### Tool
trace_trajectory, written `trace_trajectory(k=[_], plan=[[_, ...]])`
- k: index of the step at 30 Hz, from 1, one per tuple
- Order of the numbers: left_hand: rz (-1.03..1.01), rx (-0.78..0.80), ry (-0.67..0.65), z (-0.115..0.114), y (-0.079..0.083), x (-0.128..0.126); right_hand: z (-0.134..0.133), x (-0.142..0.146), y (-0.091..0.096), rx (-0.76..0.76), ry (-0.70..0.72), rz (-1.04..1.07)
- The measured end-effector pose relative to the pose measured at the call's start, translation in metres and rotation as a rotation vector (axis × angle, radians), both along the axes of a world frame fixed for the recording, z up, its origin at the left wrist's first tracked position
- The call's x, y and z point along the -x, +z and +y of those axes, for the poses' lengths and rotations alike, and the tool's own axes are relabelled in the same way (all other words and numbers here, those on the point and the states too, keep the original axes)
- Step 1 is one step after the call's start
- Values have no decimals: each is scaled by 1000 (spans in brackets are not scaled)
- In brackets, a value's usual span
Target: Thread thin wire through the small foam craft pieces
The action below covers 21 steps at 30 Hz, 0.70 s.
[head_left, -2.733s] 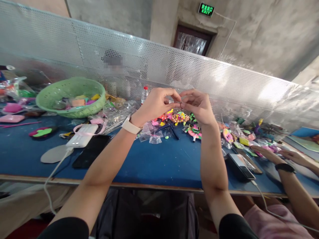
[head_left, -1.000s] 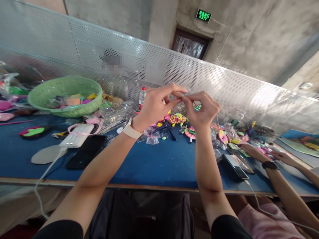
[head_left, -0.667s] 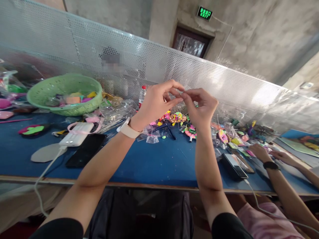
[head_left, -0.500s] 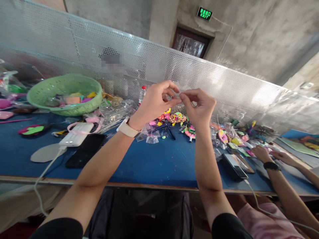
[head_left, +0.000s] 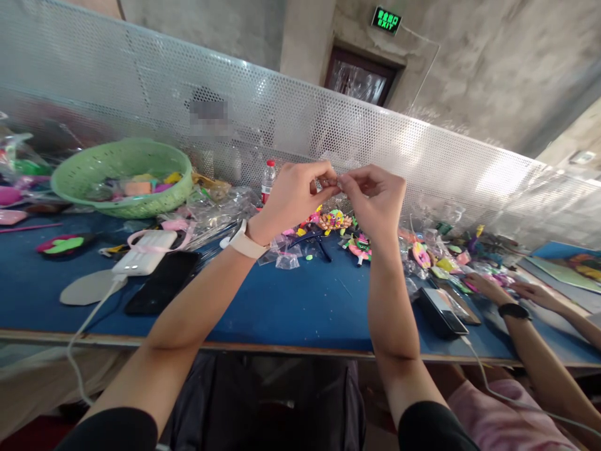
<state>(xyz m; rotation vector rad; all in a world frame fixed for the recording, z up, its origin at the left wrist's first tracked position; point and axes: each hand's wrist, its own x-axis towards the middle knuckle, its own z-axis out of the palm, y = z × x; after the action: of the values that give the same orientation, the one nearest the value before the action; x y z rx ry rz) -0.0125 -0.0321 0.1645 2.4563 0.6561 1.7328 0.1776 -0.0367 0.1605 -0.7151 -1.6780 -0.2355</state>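
My left hand and my right hand are raised above the far part of the blue table, fingertips meeting. Each hand is closed in a pinch between thumb and fingers. Whatever lies between the fingertips is too small to make out. Below and behind the hands sit colourful clay figures, partly covered by them. A pink and green clay figure lies under my right wrist. Near my left wrist are small clear plastic bags and a dark blue stick-like piece.
A green basket with clay packs stands at left. In front of it are a white power bank and a black phone. A red-capped bottle stands by the perforated screen. At right are a black device and a co-worker's hands.
My left hand's fingers have drawn closer together, and its fingertips now touch those of my right hand. At right, the co-worker's nearer hand has shifted slightly left.
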Motion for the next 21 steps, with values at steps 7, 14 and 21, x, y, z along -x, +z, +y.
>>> trace_trajectory(k=[7, 14, 21], plan=[[-10, 21, -53, 2, 2, 0, 7, -1, -4, -70, -53, -31], [-31, 55, -68, 3, 4, 5, 11, 3, -9, -210, -114, -101], [-39, 46, -74, -4, 7, 7, 14, -5, -9, -297, -73, -177]])
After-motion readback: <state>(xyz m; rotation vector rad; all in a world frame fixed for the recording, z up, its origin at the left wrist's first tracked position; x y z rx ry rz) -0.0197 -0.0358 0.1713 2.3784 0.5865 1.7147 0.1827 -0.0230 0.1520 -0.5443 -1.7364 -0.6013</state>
